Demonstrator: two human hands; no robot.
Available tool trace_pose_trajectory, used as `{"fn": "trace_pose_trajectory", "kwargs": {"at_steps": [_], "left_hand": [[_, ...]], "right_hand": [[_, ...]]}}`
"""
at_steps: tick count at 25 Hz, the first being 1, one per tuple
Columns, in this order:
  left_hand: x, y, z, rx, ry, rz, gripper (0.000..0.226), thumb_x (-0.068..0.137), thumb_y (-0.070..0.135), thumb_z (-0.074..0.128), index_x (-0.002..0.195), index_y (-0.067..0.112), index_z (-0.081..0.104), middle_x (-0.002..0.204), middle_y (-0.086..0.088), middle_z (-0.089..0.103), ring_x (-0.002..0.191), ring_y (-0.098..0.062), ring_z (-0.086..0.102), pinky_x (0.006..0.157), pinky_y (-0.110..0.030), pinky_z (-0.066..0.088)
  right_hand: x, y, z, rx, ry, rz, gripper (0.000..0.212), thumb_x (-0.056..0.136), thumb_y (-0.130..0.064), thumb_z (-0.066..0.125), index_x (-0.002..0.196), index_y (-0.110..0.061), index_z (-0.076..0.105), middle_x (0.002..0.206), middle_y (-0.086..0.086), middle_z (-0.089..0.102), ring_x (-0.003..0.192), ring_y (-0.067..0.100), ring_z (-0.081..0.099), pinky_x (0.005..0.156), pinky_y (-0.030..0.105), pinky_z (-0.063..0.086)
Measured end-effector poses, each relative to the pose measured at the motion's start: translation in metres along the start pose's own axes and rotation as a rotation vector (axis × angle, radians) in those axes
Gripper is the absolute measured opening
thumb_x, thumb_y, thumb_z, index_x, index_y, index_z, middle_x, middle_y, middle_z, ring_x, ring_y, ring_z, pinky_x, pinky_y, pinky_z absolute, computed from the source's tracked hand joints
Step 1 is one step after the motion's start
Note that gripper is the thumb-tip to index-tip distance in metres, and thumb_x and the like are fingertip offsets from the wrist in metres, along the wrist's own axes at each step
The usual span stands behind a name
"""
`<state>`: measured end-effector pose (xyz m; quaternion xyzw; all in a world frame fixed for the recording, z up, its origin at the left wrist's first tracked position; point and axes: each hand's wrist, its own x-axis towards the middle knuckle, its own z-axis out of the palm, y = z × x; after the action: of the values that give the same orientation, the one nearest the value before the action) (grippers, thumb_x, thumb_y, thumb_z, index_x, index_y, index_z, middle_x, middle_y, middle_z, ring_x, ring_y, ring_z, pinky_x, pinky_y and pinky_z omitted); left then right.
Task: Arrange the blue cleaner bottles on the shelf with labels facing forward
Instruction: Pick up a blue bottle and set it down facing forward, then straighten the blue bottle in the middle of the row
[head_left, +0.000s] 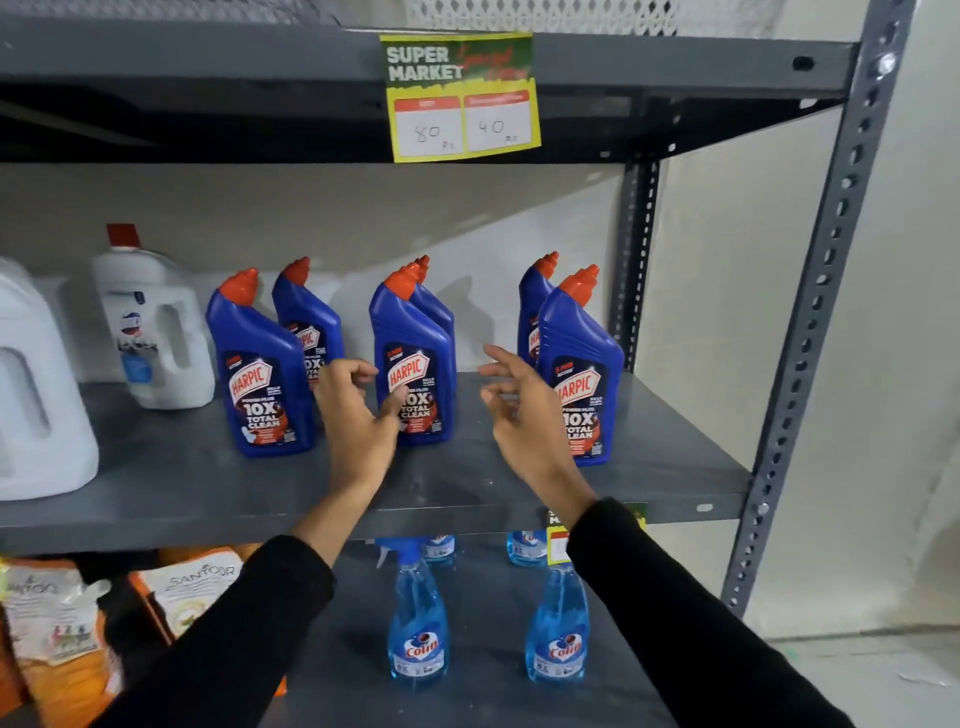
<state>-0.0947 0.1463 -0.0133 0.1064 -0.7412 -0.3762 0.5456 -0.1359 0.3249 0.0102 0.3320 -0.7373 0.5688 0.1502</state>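
Note:
Several blue Harpic cleaner bottles with red caps stand upright in pairs on the grey middle shelf. The front left bottle, front middle bottle and front right bottle show their labels forward. Behind each stands another: rear left, rear middle, rear right. My left hand hovers between the left and middle pairs, fingers curled and apart, thumb close to the middle bottle's label. My right hand is spread open between the middle and right pairs, holding nothing.
Two white jugs stand at the shelf's left. A supermarket price tag hangs from the shelf above. On the lower shelf are light-blue Colin spray bottles and orange packets. An upright steel post bounds the right.

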Motion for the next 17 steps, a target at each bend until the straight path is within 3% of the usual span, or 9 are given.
{"fn": "trace_pose_trajectory", "kwargs": {"at_steps": [2, 4, 6, 8, 10, 14, 17], "left_hand": [[0.006, -0.02, -0.006, -0.042, -0.142, -0.249, 0.047, 0.081, 0.018, 0.075, 0.119, 0.01, 0.049, 0.117, 0.0, 0.05, 0.108, -0.018, 0.051, 0.093, -0.031, 0.046], [0.01, -0.029, -0.005, -0.14, -0.297, -0.431, 0.046, 0.087, 0.018, 0.069, 0.129, 0.013, 0.05, 0.124, -0.002, 0.059, 0.114, -0.02, 0.058, 0.094, -0.037, 0.049], [0.011, -0.028, 0.0, -0.12, -0.366, -0.422, 0.037, 0.092, 0.016, 0.062, 0.128, 0.013, 0.054, 0.118, -0.001, 0.064, 0.106, -0.018, 0.062, 0.086, -0.032, 0.049], [0.01, -0.02, 0.0, -0.097, -0.378, -0.405, 0.033, 0.095, 0.015, 0.057, 0.128, 0.012, 0.055, 0.113, 0.001, 0.063, 0.098, -0.013, 0.059, 0.081, -0.028, 0.045], [0.009, -0.017, -0.003, -0.1, -0.393, -0.416, 0.033, 0.096, 0.016, 0.055, 0.128, 0.013, 0.055, 0.115, -0.001, 0.063, 0.098, -0.012, 0.057, 0.081, -0.027, 0.044], [0.005, -0.017, -0.014, -0.066, -0.428, -0.411, 0.033, 0.095, 0.018, 0.057, 0.127, 0.012, 0.057, 0.111, 0.003, 0.06, 0.098, -0.01, 0.055, 0.081, -0.027, 0.043], [0.002, -0.017, -0.023, -0.078, -0.46, -0.389, 0.032, 0.094, 0.021, 0.06, 0.125, 0.01, 0.058, 0.116, -0.001, 0.064, 0.098, -0.011, 0.057, 0.082, -0.027, 0.044]], "right_hand": [[0.014, 0.016, 0.022, 0.082, -0.094, 0.251, 0.059, 0.096, -0.005, 0.053, 0.149, -0.018, 0.033, 0.144, 0.003, 0.051, 0.119, 0.014, 0.058, 0.098, 0.023, 0.046], [0.023, 0.026, 0.043, 0.144, -0.194, 0.377, 0.061, 0.097, -0.005, 0.052, 0.151, -0.018, 0.027, 0.15, 0.002, 0.044, 0.134, 0.02, 0.049, 0.106, 0.032, 0.042], [0.027, 0.031, 0.057, 0.092, -0.265, 0.365, 0.054, 0.097, -0.006, 0.051, 0.147, -0.018, 0.035, 0.145, 0.004, 0.052, 0.133, 0.021, 0.051, 0.107, 0.035, 0.045], [0.027, 0.03, 0.061, 0.04, -0.271, 0.348, 0.045, 0.097, -0.007, 0.051, 0.142, -0.011, 0.044, 0.14, 0.008, 0.058, 0.128, 0.022, 0.056, 0.101, 0.027, 0.045], [0.025, 0.027, 0.06, 0.002, -0.226, 0.361, 0.041, 0.097, -0.008, 0.052, 0.138, -0.007, 0.048, 0.135, 0.009, 0.061, 0.125, 0.022, 0.058, 0.093, 0.02, 0.043], [0.013, 0.026, 0.056, -0.003, -0.208, 0.352, 0.042, 0.095, -0.009, 0.056, 0.137, -0.007, 0.049, 0.131, 0.012, 0.063, 0.12, 0.022, 0.061, 0.097, 0.025, 0.047], [0.005, 0.023, 0.054, -0.032, -0.206, 0.334, 0.042, 0.095, -0.008, 0.057, 0.136, -0.007, 0.051, 0.128, 0.009, 0.065, 0.118, 0.019, 0.061, 0.091, 0.02, 0.046]]}}
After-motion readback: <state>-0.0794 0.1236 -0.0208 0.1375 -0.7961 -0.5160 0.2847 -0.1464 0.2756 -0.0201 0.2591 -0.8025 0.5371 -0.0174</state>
